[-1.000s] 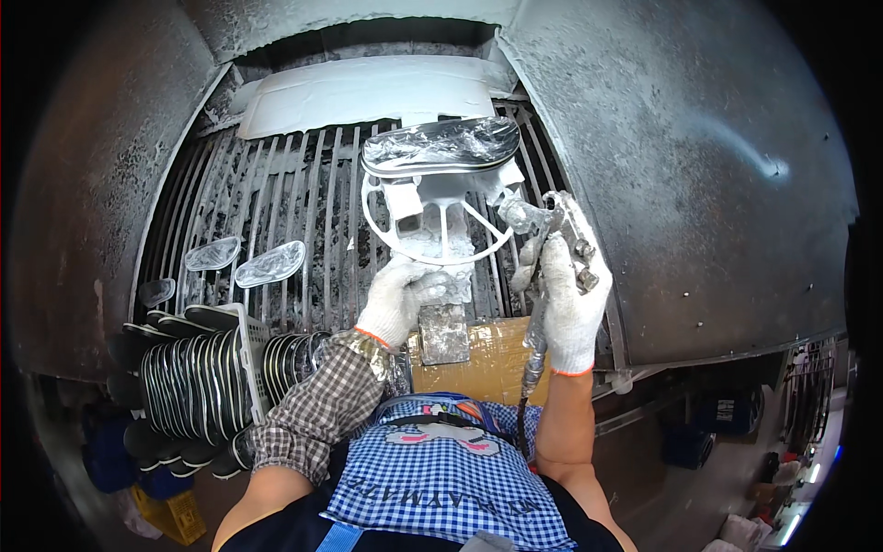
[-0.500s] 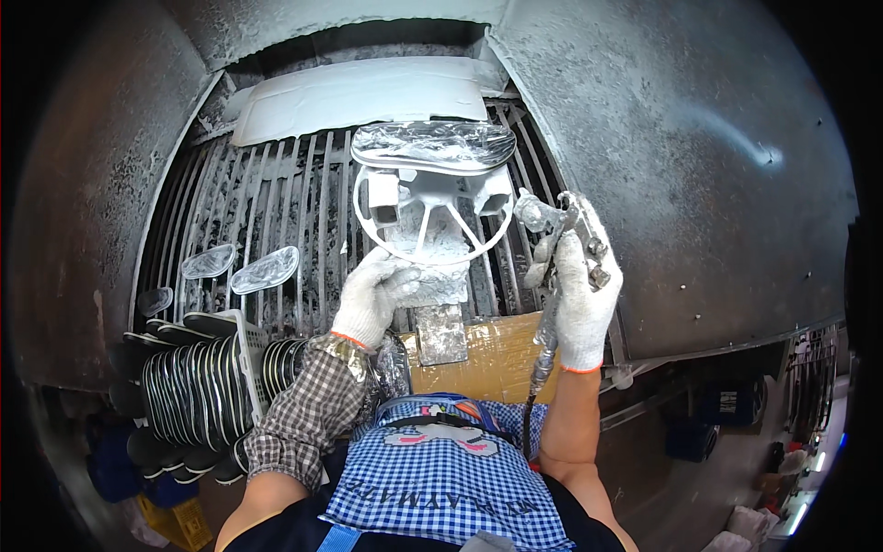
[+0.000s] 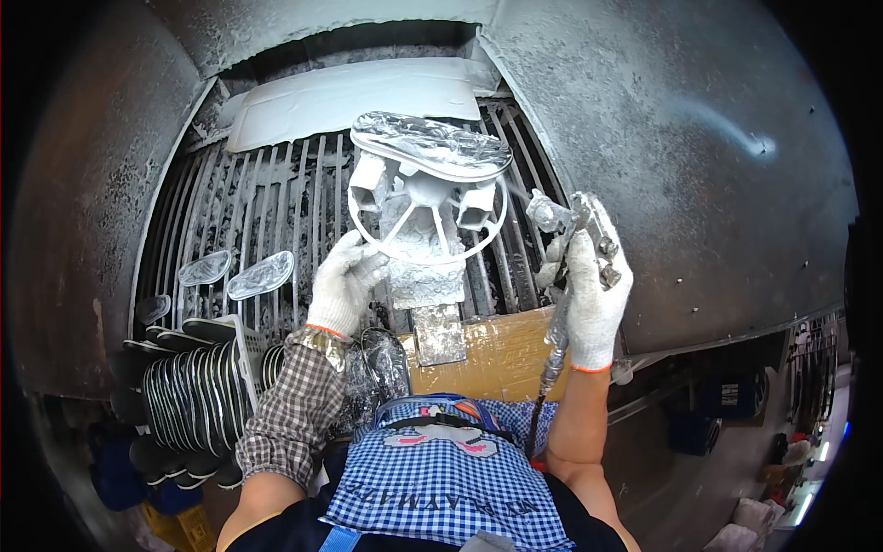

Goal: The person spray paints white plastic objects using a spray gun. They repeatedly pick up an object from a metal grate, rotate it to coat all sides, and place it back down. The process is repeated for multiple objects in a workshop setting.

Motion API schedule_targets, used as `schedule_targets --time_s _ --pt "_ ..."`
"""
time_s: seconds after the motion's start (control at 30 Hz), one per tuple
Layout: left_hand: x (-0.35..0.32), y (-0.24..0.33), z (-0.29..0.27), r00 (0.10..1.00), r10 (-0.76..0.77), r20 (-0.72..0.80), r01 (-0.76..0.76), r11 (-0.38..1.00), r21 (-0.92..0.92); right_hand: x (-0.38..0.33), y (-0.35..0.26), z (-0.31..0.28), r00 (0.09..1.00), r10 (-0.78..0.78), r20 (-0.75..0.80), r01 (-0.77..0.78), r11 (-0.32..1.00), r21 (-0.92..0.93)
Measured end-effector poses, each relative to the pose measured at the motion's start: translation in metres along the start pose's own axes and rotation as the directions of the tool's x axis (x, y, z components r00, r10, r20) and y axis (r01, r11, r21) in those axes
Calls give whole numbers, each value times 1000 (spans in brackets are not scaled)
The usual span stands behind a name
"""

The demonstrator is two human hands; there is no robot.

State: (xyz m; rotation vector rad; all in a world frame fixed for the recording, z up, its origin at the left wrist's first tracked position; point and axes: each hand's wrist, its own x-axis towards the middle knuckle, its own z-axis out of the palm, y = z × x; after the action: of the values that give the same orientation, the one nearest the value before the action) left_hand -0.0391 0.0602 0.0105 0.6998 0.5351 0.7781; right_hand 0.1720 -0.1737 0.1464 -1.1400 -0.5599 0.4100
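Note:
A paint-caked turntable stand (image 3: 425, 221) with a ring wheel stands in front of me in a spray booth. On top of it lies an oval shoe sole (image 3: 432, 147) with a glossy grey coat. My left hand (image 3: 345, 283), in a white glove, rests on the ring's lower left rim. My right hand (image 3: 596, 294), also gloved, grips a spray gun (image 3: 570, 221) with its nozzle pointing left at the sole. A hose (image 3: 544, 396) hangs down from the gun.
A slatted metal grate (image 3: 267, 212) forms the booth's back, with a white sheet (image 3: 359, 97) above. Two coated soles (image 3: 235, 274) lie on the grate at left. A rack of several dark soles (image 3: 184, 396) stands lower left. A taped cardboard ledge (image 3: 497, 354) sits before me.
The sole on the stand has turned from tilted to nearly level. My left hand slid left along the ring; my right hand with the gun stayed at the right.

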Motion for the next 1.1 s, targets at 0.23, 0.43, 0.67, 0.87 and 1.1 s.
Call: schedule_targets --time_s 0.23,0.43,0.67,0.87,1.1 --pt "13 17 -6 991 45 -128 -45 999 4 -1 -8 -12 997 -74 -11 73 994 -79" --pt "3 4 12 990 8 -143 -6 1000 17 -24 -20 -7 999 7 -39 -9 999 -33" --pt "-18 -56 26 986 -149 70 152 988 -39 -34 -21 -5 999 19 -32 -18 999 32" --pt "-20 -52 44 990 -133 41 137 984 -116 -38 -20 -11 999 20 26 -19 999 -27" --pt "-13 -30 18 994 -93 59 98 990 -103 -34 -17 -20 997 28 78 -27 1000 -5"
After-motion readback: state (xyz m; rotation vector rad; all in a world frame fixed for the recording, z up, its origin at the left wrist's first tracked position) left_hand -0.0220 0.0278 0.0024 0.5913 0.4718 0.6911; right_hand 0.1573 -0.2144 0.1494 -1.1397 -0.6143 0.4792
